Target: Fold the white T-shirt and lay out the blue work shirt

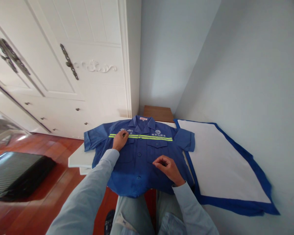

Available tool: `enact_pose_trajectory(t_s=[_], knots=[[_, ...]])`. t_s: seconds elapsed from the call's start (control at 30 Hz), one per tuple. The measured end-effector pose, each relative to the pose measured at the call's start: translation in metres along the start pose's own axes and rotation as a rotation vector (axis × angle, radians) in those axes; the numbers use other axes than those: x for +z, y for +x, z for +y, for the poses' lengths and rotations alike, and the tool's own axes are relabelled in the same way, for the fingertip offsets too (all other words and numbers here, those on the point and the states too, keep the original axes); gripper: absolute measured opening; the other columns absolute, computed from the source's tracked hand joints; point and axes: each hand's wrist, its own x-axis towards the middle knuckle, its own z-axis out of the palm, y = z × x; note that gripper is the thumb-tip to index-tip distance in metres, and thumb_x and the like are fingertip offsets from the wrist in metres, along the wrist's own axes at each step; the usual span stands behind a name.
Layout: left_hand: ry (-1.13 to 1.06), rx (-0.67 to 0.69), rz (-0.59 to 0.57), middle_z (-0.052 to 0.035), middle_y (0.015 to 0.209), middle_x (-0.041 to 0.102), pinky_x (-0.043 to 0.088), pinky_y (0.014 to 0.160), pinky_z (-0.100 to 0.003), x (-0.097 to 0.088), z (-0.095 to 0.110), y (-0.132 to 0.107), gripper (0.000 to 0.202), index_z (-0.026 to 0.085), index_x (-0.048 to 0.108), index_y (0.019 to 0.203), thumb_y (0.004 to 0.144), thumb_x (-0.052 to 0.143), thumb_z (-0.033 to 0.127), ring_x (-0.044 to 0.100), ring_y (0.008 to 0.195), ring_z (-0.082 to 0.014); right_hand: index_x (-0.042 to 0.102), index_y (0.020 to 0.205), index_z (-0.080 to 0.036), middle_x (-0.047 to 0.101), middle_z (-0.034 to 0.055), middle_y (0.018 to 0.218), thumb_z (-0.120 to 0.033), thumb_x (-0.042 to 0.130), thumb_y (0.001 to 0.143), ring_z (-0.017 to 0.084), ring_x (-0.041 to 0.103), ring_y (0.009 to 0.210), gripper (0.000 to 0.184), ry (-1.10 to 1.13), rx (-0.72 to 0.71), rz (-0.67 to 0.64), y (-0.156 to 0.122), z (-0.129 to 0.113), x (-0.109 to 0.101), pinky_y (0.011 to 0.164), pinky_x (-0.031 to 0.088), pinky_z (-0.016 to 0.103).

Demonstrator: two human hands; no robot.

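A blue short-sleeved work shirt (139, 163) with a yellow-green reflective band across the chest lies face up and buttoned on a small white table (75, 160). My left hand (120, 140) rests on the shirt's chest near the left end of the band, fingers curled and pressed to the cloth. My right hand (166, 166) sits on the shirt below the right chest pocket, its fingers pinched together on the fabric. Both arms wear light blue sleeves.
A white sheet with a blue border (222, 163) lies to the right of the shirt, against the wall. A white wardrobe (71, 65) stands at left, a wooden stand (158, 113) behind the table, and a dark ribbed object (14, 173) on the red wood floor.
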Motion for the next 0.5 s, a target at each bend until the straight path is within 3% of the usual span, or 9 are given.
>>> enact_pose_trajectory(t_s=[0.5], knots=[[0.016, 0.013, 0.016, -0.0045, 0.093, 0.074, 0.048, 0.082, -0.029, 0.0019, -0.0031, 0.0025, 0.015, 0.022, 0.067, 0.079, 0.084, 0.056, 0.031, 0.066, 0.09, -0.0218, 0.063, 0.076, -0.019, 0.073, 0.0052, 0.082, -0.04, 0.077, 0.079, 0.018, 0.067, 0.076, 0.025, 0.169, 0.004, 0.024, 0.0013, 0.0031, -0.0013, 0.071, 0.051, 0.029]])
